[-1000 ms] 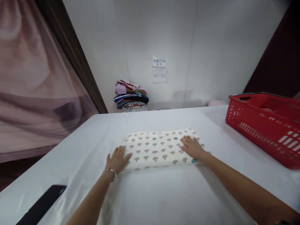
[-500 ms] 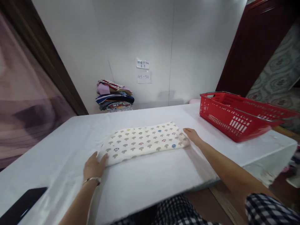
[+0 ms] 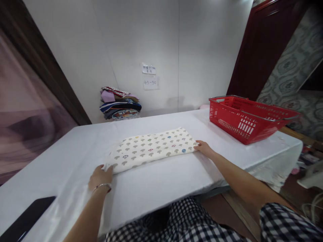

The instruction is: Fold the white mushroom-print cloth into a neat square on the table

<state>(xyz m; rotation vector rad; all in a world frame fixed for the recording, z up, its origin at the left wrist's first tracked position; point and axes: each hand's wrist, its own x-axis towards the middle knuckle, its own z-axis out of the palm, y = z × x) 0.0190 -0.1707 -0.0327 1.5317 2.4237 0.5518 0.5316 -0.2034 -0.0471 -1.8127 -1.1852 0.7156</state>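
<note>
Left hand [image 3: 100, 178], right hand [image 3: 205, 149] pinch nearer corners of folded cloth [image 3: 153, 148]. I judge it light, limp; grip all layers.

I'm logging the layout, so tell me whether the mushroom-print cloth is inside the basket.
No, the cloth lies on the table, apart from the basket.

My left hand [image 3: 100, 178] and right hand [image 3: 205, 149] touch opposite ends of folded mushroom-print cloth [image 3: 153, 147], white table [image 3: 161, 188], red basket [image 3: 230, 122] on my right.
</note>
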